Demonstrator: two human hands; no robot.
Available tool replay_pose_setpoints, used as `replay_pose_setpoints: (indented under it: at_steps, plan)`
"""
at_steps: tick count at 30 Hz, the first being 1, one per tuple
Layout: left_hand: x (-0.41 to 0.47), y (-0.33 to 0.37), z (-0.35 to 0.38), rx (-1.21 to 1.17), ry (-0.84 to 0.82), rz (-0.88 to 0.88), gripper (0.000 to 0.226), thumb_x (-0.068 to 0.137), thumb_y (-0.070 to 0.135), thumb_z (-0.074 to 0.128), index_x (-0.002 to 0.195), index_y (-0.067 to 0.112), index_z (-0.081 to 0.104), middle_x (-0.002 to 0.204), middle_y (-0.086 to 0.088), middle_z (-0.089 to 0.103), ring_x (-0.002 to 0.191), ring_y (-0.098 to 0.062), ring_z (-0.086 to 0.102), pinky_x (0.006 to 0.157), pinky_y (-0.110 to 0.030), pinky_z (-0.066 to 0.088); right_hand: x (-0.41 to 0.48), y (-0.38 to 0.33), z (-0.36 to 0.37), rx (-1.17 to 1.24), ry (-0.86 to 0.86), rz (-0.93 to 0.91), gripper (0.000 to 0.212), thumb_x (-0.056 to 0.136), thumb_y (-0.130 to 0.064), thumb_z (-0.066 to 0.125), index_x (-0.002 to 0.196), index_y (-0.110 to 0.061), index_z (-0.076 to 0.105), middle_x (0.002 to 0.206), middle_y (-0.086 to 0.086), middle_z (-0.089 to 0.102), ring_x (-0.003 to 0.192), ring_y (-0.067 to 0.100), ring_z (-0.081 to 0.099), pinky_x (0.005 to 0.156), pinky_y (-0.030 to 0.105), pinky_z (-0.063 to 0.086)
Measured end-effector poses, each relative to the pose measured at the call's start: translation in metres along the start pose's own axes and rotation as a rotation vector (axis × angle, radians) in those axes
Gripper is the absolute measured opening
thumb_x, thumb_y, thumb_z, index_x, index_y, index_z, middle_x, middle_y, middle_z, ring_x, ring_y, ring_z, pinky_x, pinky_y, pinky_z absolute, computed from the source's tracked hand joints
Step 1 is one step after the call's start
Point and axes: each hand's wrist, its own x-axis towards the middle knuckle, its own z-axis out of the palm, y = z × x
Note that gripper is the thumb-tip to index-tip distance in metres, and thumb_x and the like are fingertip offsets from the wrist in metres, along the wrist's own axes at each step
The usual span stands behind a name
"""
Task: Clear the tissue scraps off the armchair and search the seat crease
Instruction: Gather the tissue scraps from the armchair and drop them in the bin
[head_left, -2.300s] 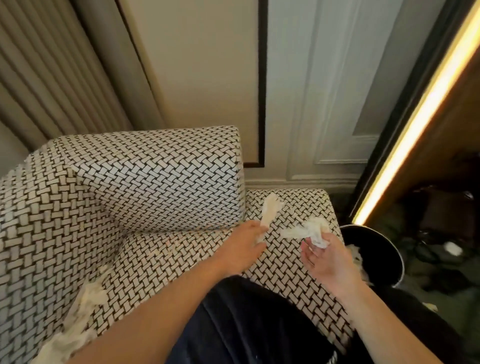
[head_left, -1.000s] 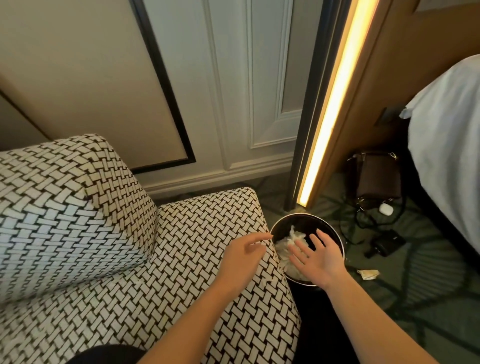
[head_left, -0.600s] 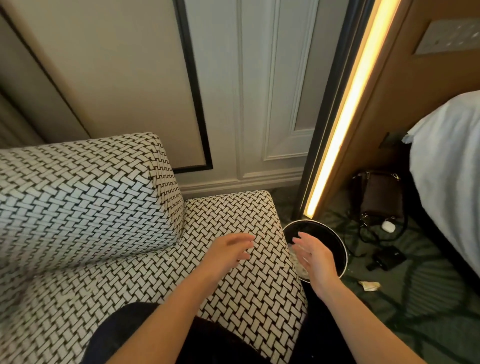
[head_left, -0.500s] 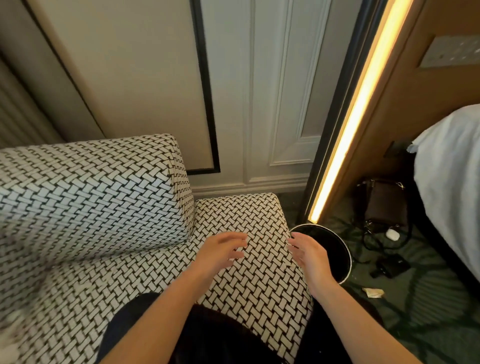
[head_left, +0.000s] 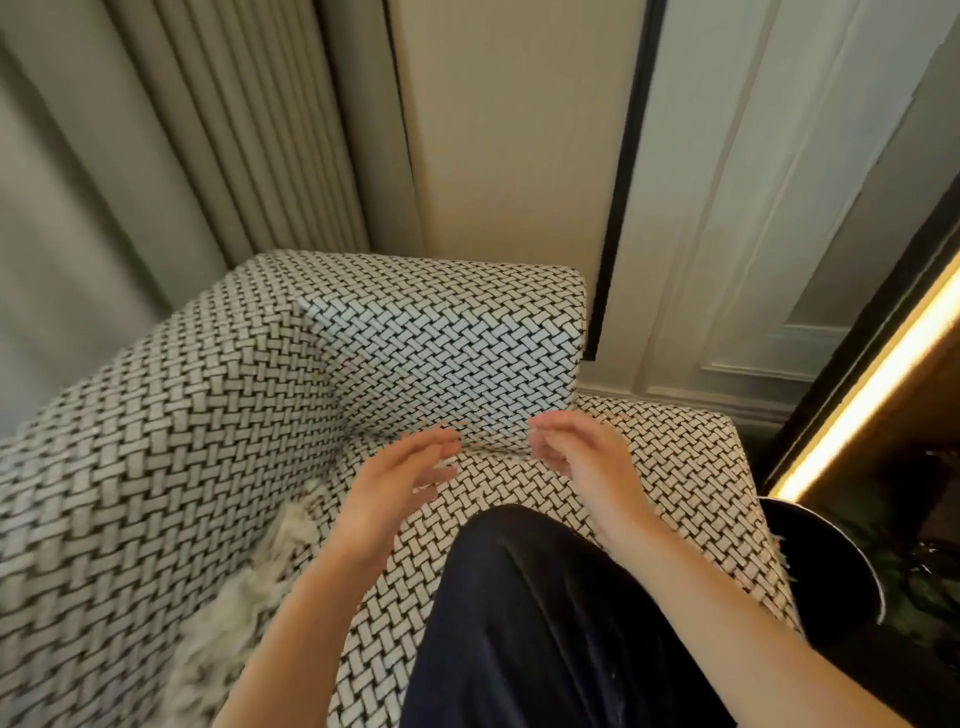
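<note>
left hand (head_left: 400, 483) empty, fingers loose | right hand (head_left: 582, 460) empty, fingers loosely curled | both above armchair (head_left: 441, 353) seat by back crease | tissue scraps (head_left: 249, 587) left of left hand, along side crease

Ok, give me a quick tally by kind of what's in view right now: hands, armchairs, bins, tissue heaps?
Hands: 2 (left hand, right hand, both holding nothing)
Armchair: 1
Bin: 1
Tissue heap: 1 (too blurred to count separate scraps)
Total: 5
</note>
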Motion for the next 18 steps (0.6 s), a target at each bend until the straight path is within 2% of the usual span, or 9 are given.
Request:
replay_pose_setpoints:
  at_steps: [4, 7, 9, 11, 14, 18]
  plan:
    - [-0.032, -0.028, -0.052, 0.035, 0.176, -0.018, 0.022, 0.096, 0.020, 0.048, 0.107, 0.026, 0.066, 0.107, 0.008, 0.070, 0.101, -0.014, 0.065, 0.097, -0.038, 0.046, -0.018, 0.003, 0.058, -0.037, -0.188, -0.037, 0.016, 0.091, -0.007, 0.054, 0.093, -0.011, 0.069, 0.086, 0.005, 0.071, 0.079, 0.008, 0.066, 0.072, 0.014, 0.050]
    - [-0.062, -0.055, -0.085, 0.034, 0.299, -0.075, 0.020, 0.094, 0.021, 0.051, 0.103, 0.027, 0.067, 0.111, 0.008, 0.068, 0.101, -0.014, 0.064, 0.096, -0.037, 0.047, -0.034, 0.016, 0.102, -0.090, -0.328, -0.037, 0.017, 0.091, -0.008, 0.052, 0.090, -0.015, 0.068, 0.086, 0.008, 0.070, 0.081, 0.015, 0.064, 0.080, 0.024, 0.051]
    - [-0.078, -0.071, -0.097, 0.080, 0.316, -0.117, 0.020, 0.093, 0.021, 0.052, 0.106, 0.028, 0.067, 0.114, 0.008, 0.066, 0.103, -0.013, 0.063, 0.095, -0.035, 0.048, -0.043, 0.030, 0.121, -0.127, -0.362, -0.015, 0.019, 0.092, -0.010, 0.052, 0.090, -0.018, 0.069, 0.088, 0.007, 0.070, 0.084, 0.019, 0.064, 0.080, 0.028, 0.051]
    - [-0.098, -0.089, -0.111, 0.076, 0.386, -0.158, 0.021, 0.092, 0.019, 0.055, 0.107, 0.026, 0.067, 0.114, 0.009, 0.065, 0.104, -0.012, 0.062, 0.092, -0.031, 0.049, -0.055, 0.047, 0.144, -0.159, -0.417, 0.000, 0.019, 0.093, -0.010, 0.052, 0.092, -0.018, 0.068, 0.088, 0.003, 0.070, 0.084, 0.013, 0.065, 0.078, 0.021, 0.052]
    - [-0.122, -0.114, -0.119, 0.042, 0.485, -0.205, 0.018, 0.091, 0.016, 0.056, 0.101, 0.023, 0.068, 0.110, 0.013, 0.064, 0.095, -0.006, 0.063, 0.079, -0.019, 0.046, -0.070, 0.070, 0.164, -0.248, -0.487, -0.022, 0.019, 0.093, -0.010, 0.052, 0.089, -0.023, 0.065, 0.088, -0.003, 0.068, 0.087, 0.007, 0.064, 0.076, 0.013, 0.048]
    - [-0.152, -0.146, -0.111, 0.053, 0.705, -0.217, 0.018, 0.091, 0.012, 0.056, 0.098, 0.025, 0.066, 0.102, 0.015, 0.064, 0.095, -0.004, 0.061, 0.070, -0.013, 0.042, -0.091, 0.100, 0.179, -0.384, -0.639, -0.055, 0.015, 0.093, -0.015, 0.054, 0.093, -0.028, 0.063, 0.094, -0.011, 0.066, 0.090, -0.003, 0.060, 0.080, 0.012, 0.046]
